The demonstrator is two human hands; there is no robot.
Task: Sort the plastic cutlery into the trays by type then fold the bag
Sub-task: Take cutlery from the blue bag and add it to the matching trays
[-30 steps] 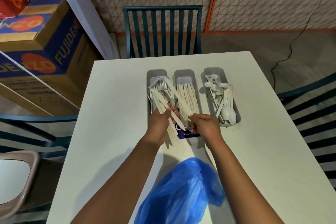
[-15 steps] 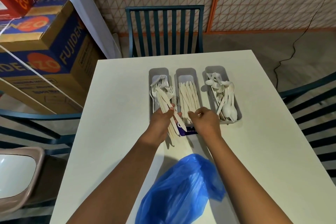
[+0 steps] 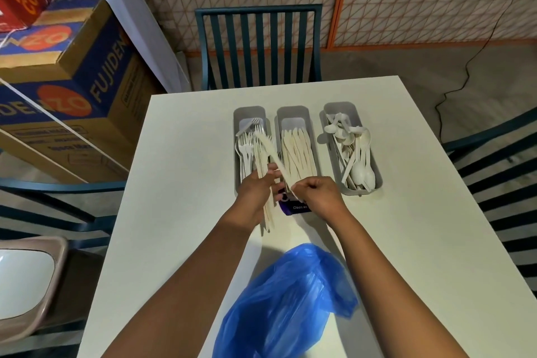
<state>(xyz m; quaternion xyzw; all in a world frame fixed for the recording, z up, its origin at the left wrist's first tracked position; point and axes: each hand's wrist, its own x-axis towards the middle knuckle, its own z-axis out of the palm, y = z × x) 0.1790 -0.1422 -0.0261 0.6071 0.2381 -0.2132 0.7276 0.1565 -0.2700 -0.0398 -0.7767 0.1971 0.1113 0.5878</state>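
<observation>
We see the left hand gripping a bundle of plastic cutlery at frame centre, over the fork tray; the right hand pinches one fork. The blue bag lies crumpled at bottom centre.

Dim indoor light, soft shadows toward viewer, wide-angle bending at edges, slight softness

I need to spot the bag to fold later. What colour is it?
Blue, translucent plastic bag, lying crumpled at the table's near edge; the head view shows it.
</observation>
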